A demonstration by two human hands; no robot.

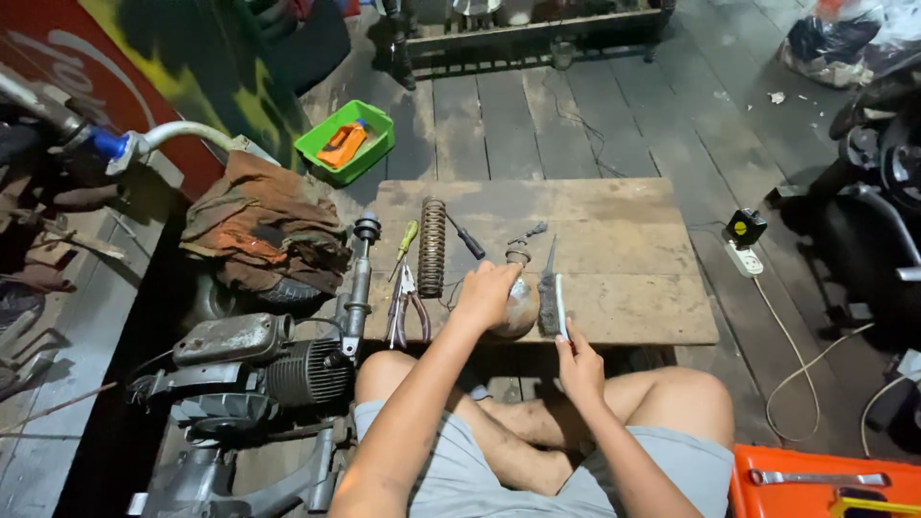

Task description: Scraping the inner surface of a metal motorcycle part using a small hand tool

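A: Where is everything, going by the coil spring (432, 247)?

B: The spring lies upright on the wooden surface (624, 288). Just right of it, at the near edge, the left hand (486, 293) cups a rounded, dull metal part (519, 307); its grip is closed over the top. Further right, the right hand (579, 364) holds a wire brush (550, 299) by its pale handle, bristles just beside the part.

A: And left of the spring?

B: Pliers (405, 309) and a green-handled screwdriver (407, 240); beyond them a shock absorber rod (359, 283) and an engine (288, 369).

A: What could go wrong?

B: I judge that the part, being round and near the edge, could roll off into the lap if the brush pushes sideways. Bristles could also scrape the left fingers.
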